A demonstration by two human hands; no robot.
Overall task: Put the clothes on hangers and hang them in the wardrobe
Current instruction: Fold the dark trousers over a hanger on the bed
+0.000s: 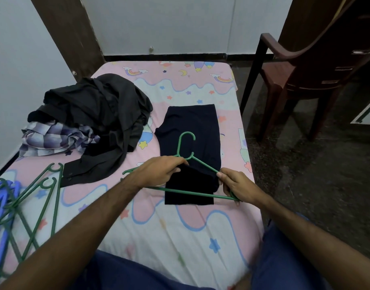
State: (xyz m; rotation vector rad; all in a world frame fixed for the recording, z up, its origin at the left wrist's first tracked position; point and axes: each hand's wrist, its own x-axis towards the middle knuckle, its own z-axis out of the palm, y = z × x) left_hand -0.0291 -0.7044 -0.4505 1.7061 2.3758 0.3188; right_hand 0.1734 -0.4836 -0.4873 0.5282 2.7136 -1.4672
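A bed (179, 237) with a pink and white sheet printed with stars, rainbows and clouds fills most of the view, its far end against a pale wall. To the right of it, on a dark speckled floor, stands a brown plastic chair (301, 68). On the left half of the bed lies a heap of dark grey clothes (104, 114), crumpled, with a purple and white checked shirt (54, 137) partly under its left edge. Right of the heap, and apart from it, dark navy trousers (192, 130) lie folded lengthwise on the sheet, their near end passed through a green hanger (187, 143): the hanger's bottom bar runs over the cloth, and a folded part of the cloth lies over the sloping arms. The hanger's hook points away toward the far wall. At the left edge of the bed several spare green hangers (39, 195) lie spread out, touching a few blue hangers (1, 206).

The left hand (159, 171) has its grip clamped on the trouser cloth by the hanger's left arm, just below the hook. The right hand (236, 187) pinches the hanger's right corner, fingers curled round the bar.
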